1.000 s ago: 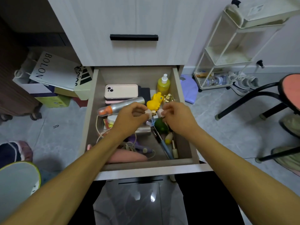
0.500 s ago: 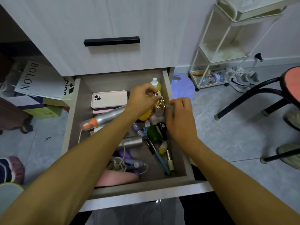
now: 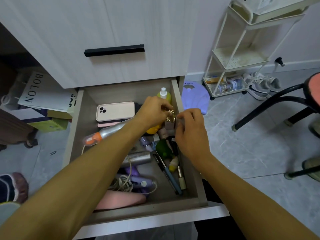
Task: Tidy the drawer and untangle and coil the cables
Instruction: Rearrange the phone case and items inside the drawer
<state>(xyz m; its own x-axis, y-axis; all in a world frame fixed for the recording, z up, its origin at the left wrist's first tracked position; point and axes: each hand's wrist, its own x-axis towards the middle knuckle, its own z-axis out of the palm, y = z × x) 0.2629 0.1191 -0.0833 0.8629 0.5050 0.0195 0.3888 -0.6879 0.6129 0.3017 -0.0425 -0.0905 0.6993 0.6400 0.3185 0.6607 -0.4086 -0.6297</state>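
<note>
I see the open drawer [image 3: 188, 174] full of small stuff. A tangled white cable [image 3: 123, 184] lies near the front, beside a pink pouch [image 3: 121, 199]. My left hand [image 3: 153, 110] and right hand [image 3: 189, 130] both curl their fingers and pinch a little shiny gold thing [image 3: 171, 116] by the back right wall. A pink phone [image 3: 115, 111] lies behind my left arm, which covers part of the mess

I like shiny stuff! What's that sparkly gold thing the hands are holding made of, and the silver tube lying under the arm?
The gold trinket, pinched by the left hand, looks like polished metal or metal-coated plastic: it glints brightly, but it is too small to tell. The silver tube looks like brushed metal: a soft grey sheen with one long highlight, though silver-painted plastic is possible.
</note>
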